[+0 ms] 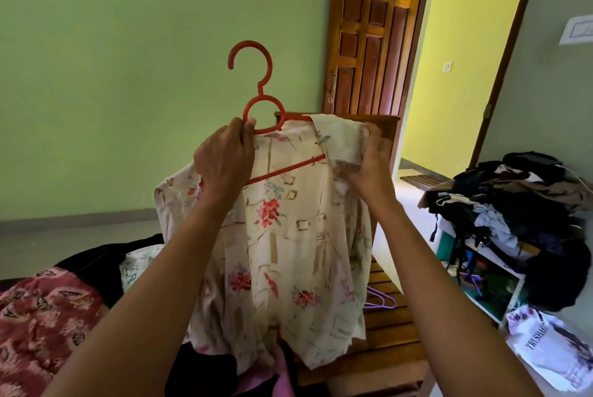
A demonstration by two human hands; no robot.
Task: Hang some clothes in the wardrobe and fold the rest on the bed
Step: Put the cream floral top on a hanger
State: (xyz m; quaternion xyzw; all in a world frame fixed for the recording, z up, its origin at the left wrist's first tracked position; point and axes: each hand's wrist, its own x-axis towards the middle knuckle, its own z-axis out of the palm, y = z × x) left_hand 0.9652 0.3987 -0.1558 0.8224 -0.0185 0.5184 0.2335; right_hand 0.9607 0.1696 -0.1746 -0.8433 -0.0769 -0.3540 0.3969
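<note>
Item 1, shirt (288, 236): cream with a red flower print. We hold it up before the green wall, and its hem hangs over the clothes below.

Item 2, hanger (259, 90): red plastic, hook upward and free. One arm shows slantwise through the shirt's open front; its right end lies under the cloth.

Item 3, left grip (224, 159): fingers curled, pinching the lower left of the hanger's ring together with the shirt's shoulder.

Item 4, right grip (369, 165): closed round a bunch of collar cloth at the hanger's right end. We cannot tell whether it touches the plastic there.

Item 5, red cloth (41, 316): patterned, lower left, with a black garment (96, 265) beside it.

Item 6, purple hangers (382, 300): lying on wooden slats (385, 332), just past the shirt's right edge.

Item 7, pile (513, 204): mostly dark clothes, heaped on a white shelf (510, 281) at right, with a printed bag (552, 351) below it.

Item 8, door (372, 34): brown wood, standing open behind the hanger.
</note>
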